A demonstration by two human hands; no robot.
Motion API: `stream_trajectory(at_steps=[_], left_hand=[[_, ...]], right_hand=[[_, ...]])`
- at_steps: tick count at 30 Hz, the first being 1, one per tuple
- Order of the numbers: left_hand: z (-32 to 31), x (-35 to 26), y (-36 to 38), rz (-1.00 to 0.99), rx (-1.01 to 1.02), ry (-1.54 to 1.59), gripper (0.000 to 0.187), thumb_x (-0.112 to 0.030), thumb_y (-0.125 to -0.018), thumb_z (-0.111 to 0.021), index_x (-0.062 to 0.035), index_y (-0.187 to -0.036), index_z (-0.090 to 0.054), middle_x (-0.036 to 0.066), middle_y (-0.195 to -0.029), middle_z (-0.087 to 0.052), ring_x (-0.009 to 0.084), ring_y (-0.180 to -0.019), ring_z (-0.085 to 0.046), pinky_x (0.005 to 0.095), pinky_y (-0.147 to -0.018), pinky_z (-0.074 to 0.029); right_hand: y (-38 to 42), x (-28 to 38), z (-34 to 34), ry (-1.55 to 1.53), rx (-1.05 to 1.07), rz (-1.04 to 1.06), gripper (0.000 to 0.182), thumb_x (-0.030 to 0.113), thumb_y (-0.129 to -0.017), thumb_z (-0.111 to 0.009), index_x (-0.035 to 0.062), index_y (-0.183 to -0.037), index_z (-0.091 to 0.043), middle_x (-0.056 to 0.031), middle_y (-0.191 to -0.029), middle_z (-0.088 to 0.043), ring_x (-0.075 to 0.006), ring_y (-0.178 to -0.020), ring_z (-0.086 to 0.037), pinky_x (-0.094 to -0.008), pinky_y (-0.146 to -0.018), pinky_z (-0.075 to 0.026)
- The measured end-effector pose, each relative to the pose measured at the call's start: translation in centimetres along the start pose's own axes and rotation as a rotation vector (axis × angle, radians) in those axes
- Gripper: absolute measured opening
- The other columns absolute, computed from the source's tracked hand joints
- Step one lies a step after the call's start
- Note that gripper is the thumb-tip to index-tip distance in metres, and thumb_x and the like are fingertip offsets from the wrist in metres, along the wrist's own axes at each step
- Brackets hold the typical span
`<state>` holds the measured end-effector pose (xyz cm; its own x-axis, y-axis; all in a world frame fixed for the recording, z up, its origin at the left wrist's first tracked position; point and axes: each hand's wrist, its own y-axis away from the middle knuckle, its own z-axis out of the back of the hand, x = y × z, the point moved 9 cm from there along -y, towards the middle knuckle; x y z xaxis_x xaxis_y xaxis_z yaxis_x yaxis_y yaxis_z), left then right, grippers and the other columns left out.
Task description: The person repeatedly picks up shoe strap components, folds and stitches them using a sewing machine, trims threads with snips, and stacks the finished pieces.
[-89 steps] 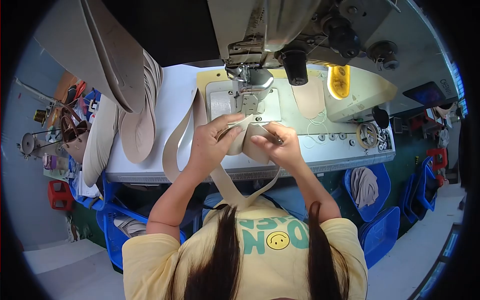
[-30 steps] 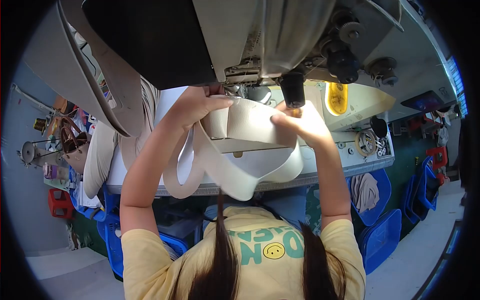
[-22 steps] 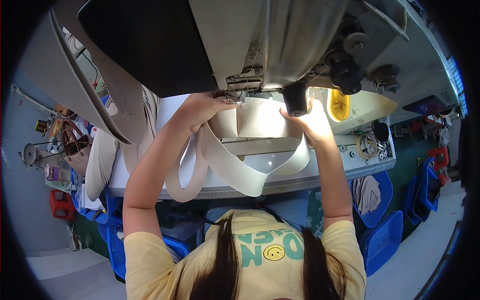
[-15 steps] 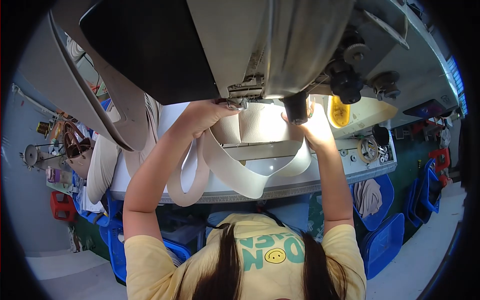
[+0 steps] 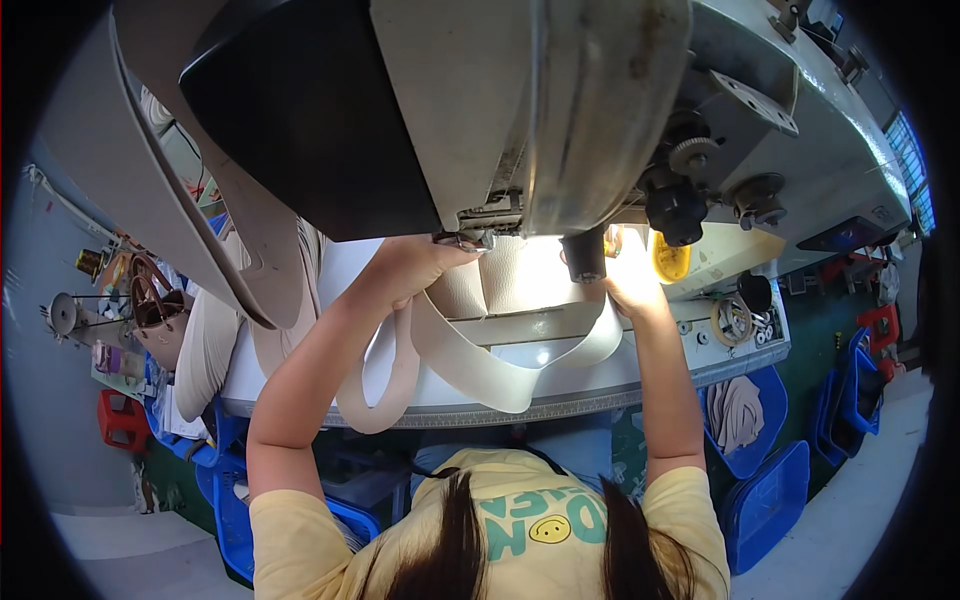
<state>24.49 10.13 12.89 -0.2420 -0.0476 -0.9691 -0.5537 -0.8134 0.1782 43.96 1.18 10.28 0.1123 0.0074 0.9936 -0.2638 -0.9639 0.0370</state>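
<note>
A beige leather strip (image 5: pixel 480 372) hangs in a wide loop over the front of the white worktable, below the head of a sewing machine (image 5: pixel 465 110). My left hand (image 5: pixel 415 268) is closed on the strip's left part beside the metal presser parts (image 5: pixel 470 240); its fingertips are partly hidden. A narrower beige loop (image 5: pixel 378 400) hangs under that wrist. At the strip's right end, my right hand (image 5: pixel 632 285) grips the material. Bright lamp light washes it out, and a black knob (image 5: pixel 584 257) covers some of the fingers.
Stacked beige pieces (image 5: pixel 208 335) and large curved panels (image 5: pixel 210 240) hang at the left, near a brown handbag (image 5: pixel 160 310). A tape roll (image 5: pixel 732 320) lies on the right of the table. Blue bins (image 5: pixel 768 510) stand on the floor at right.
The view has tilted, so the machine, table and hands sit lower in the picture. Both hands stay on the strip, and its hanging loop has changed shape slightly.
</note>
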Motion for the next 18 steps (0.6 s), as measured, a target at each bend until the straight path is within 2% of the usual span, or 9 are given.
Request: stream_trajectory(at_steps=[4, 7, 9, 10, 11, 13, 14, 16, 18], left_hand=[[0.0, -0.2, 0.1, 0.023, -0.009, 0.001, 0.031, -0.002, -0.067, -0.069, -0.0030, -0.096, -0.059, 0.005, -0.090, -0.061, 0.0139, -0.080, -0.057, 0.0264, -0.075, -0.045], [0.1, 0.1, -0.3, -0.006, -0.009, 0.024, 0.031, -0.002, -0.067, -0.069, -0.0029, -0.096, -0.059, 0.006, -0.089, -0.061, 0.0147, -0.081, -0.058, 0.0271, -0.075, -0.045], [-0.1, -0.4, 0.2, -0.013, -0.005, 0.035, 0.031, -0.002, -0.067, -0.069, -0.0025, -0.097, -0.059, 0.006, -0.090, -0.061, 0.0150, -0.081, -0.058, 0.0272, -0.075, -0.046], [-0.2, -0.5, 0.4, -0.016, -0.003, 0.041, 0.031, -0.002, -0.067, -0.069, -0.0024, -0.097, -0.059, 0.007, -0.090, -0.061, 0.0152, -0.081, -0.058, 0.0273, -0.075, -0.046], [-0.2, -0.5, 0.3, -0.012, 0.004, 0.034, 0.031, -0.002, -0.068, -0.068, -0.0022, -0.097, -0.059, 0.007, -0.090, -0.061, 0.0152, -0.082, -0.058, 0.0273, -0.075, -0.046], [-0.2, -0.3, 0.2, -0.005, 0.017, 0.018, 0.030, -0.001, -0.069, -0.067, -0.0018, -0.098, -0.059, 0.007, -0.090, -0.061, 0.0154, -0.082, -0.058, 0.0273, -0.075, -0.046], [-0.2, -0.3, 0.1, -0.013, 0.021, 0.026, 0.030, -0.002, -0.070, -0.066, -0.0017, -0.098, -0.059, 0.007, -0.091, -0.061, 0.0154, -0.083, -0.057, 0.0274, -0.075, -0.046], [-0.2, -0.2, 0.0, -0.029, 0.033, 0.041, 0.030, -0.002, -0.071, -0.065, -0.0013, -0.100, -0.059, 0.007, -0.093, -0.061, 0.0155, -0.084, -0.057, 0.0277, -0.075, -0.046], [-0.1, -0.4, 0.1, -0.043, 0.046, -0.017, 0.030, -0.003, -0.071, -0.064, -0.0013, -0.100, -0.059, 0.007, -0.095, -0.061, 0.0149, -0.085, -0.057, 0.0273, -0.075, -0.045]], right_hand=[[-0.4, 0.0, 0.0, 0.015, 0.027, 0.008, 0.031, 0.006, -0.070, -0.071, -0.0018, -0.087, -0.046, -0.0071, -0.081, -0.056, -0.0117, -0.076, -0.055, -0.0237, -0.069, -0.046], [0.3, 1.8, -0.3, 0.164, -0.044, 0.147, 0.019, 0.013, -0.070, -0.072, 0.0034, -0.077, -0.058, -0.0008, -0.072, -0.056, -0.0071, -0.068, -0.051, -0.0231, -0.061, -0.042], [0.7, 2.2, 0.3, 0.361, -0.115, 0.334, 0.020, 0.011, -0.069, -0.072, 0.0012, -0.079, -0.057, -0.0027, -0.073, -0.055, -0.0079, -0.066, -0.051, -0.0242, -0.060, -0.042], [2.7, 4.1, -0.1, 0.533, -0.297, 0.683, 0.023, 0.008, -0.069, -0.071, -0.0002, -0.084, -0.057, -0.0046, -0.077, -0.054, -0.0101, -0.065, -0.051, -0.0247, -0.059, -0.042], [4.7, 5.6, -1.6, 0.627, -0.262, 0.800, 0.029, 0.005, -0.065, -0.072, 0.0019, -0.091, -0.058, -0.0067, -0.083, -0.054, -0.0164, -0.065, -0.053, -0.0264, -0.058, -0.043], [7.7, 8.4, -6.5, 0.746, -0.118, 1.011, 0.042, 0.007, -0.060, -0.073, 0.0037, -0.099, -0.058, -0.0085, -0.090, -0.055, -0.0207, -0.069, -0.054, -0.0282, -0.057, -0.046], [8.1, 7.0, -8.2, 0.838, -0.067, 0.926, 0.046, 0.008, -0.059, -0.073, 0.0048, -0.102, -0.057, -0.0095, -0.092, -0.055, -0.0218, -0.072, -0.055, -0.0291, -0.058, -0.047], [8.4, 5.2, -10.6, 0.995, -0.038, 0.980, 0.049, 0.009, -0.060, -0.069, 0.0072, -0.107, -0.057, -0.0100, -0.102, -0.055, -0.0215, -0.076, -0.058, -0.0297, -0.060, -0.048], [8.2, 5.4, -10.7, 1.014, -0.083, 1.059, 0.042, 0.004, -0.058, -0.063, 0.0055, -0.100, -0.061, -0.0095, -0.107, -0.057, -0.0218, -0.073, -0.058, -0.0293, -0.059, -0.049]])
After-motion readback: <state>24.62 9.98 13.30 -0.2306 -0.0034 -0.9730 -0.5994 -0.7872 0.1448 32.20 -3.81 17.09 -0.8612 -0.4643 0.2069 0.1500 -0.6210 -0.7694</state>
